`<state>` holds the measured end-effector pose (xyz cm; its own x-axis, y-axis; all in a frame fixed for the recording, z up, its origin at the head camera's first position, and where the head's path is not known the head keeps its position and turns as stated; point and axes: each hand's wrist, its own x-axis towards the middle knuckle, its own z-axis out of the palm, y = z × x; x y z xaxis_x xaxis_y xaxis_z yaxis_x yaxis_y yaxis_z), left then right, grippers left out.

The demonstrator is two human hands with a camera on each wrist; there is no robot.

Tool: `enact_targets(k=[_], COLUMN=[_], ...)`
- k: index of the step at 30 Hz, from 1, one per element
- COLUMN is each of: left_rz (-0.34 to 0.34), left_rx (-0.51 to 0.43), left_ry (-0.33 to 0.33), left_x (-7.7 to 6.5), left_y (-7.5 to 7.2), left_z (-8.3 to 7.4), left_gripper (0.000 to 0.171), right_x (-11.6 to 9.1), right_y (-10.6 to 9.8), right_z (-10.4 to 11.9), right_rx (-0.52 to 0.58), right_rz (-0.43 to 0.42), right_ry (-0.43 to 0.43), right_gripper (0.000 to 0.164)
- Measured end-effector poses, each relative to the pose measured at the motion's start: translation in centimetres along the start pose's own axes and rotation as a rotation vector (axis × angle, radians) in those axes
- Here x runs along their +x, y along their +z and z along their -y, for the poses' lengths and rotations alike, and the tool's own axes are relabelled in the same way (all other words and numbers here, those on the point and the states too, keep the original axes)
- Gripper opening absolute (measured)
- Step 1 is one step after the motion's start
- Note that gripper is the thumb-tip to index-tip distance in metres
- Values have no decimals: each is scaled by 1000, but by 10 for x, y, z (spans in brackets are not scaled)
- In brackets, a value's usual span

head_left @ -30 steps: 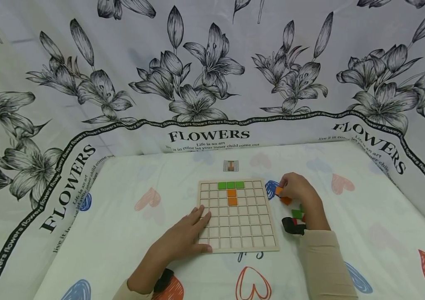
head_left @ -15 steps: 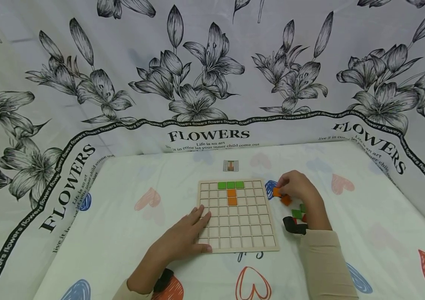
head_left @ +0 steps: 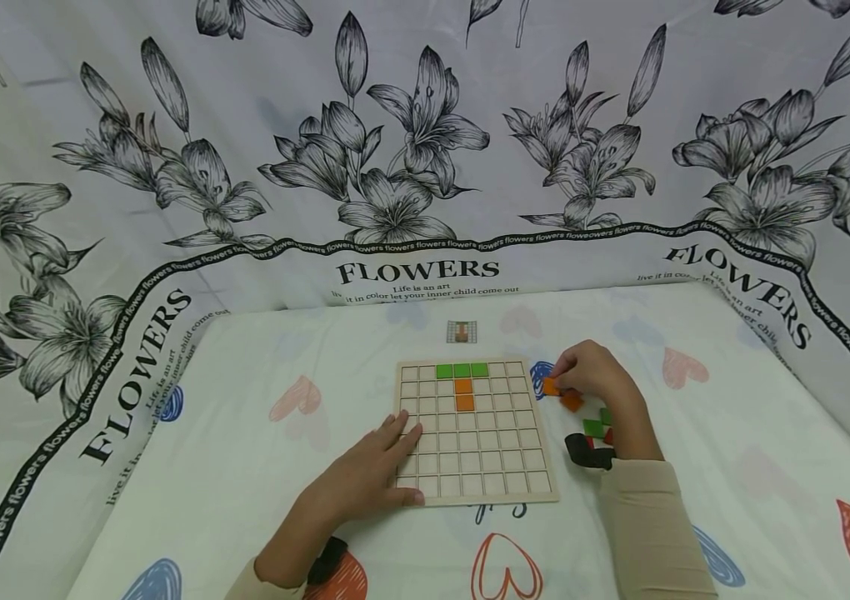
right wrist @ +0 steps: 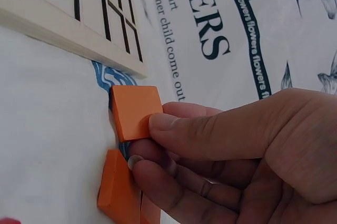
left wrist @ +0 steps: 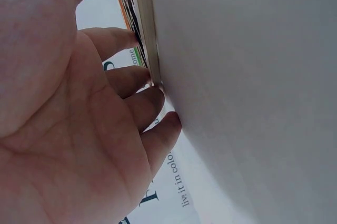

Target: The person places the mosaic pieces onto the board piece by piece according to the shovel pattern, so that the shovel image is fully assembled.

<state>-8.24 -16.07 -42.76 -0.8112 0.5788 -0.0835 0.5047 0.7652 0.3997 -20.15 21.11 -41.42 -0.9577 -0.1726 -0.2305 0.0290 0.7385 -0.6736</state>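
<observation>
A wooden grid board (head_left: 436, 467) lies on the table, with green tiles (head_left: 462, 370) in its top row and orange tiles (head_left: 464, 394) below them. My left hand (head_left: 365, 475) rests at the board's left edge, fingers extended over the rim. In the left wrist view its fingertips (left wrist: 171, 124) touch the board's side (left wrist: 143, 19). To the right of the board, my right hand (head_left: 592, 372) pinches a square orange tile (right wrist: 138, 111) between thumb and fingers. Just below that tile, more orange tiles (right wrist: 116, 190) lie beside the curled lower fingers.
Loose green tiles (head_left: 594, 428) and red tiles lie near the right wrist, partly hidden by it and its black strap (head_left: 587, 452). A small picture card (head_left: 462, 332) lies beyond the board. Flower-printed cloth (head_left: 425, 150) rises behind the table.
My right hand has shifted slightly to the left with the orange tile, and more of the tile shows. The left hand and the board have stayed put.
</observation>
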Motion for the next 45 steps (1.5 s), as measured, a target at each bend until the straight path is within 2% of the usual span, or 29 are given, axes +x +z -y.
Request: enact_targets(k=[28,36,45], left_rz=[5,9,9], left_rx=[19,23,30], left_ry=[-5,-10,-10], left_x=[1,1,1], left_y=[3,3,4], left_z=[2,3,4], left_gripper=[92,93,93], right_x=[1,0,0], right_y=[6,6,14], right_z=[10,14,26], right_rx=[32,49,48], right_rz=[-3,17,69], right_ry=[40,30,-51], right_gripper=[6,6,6])
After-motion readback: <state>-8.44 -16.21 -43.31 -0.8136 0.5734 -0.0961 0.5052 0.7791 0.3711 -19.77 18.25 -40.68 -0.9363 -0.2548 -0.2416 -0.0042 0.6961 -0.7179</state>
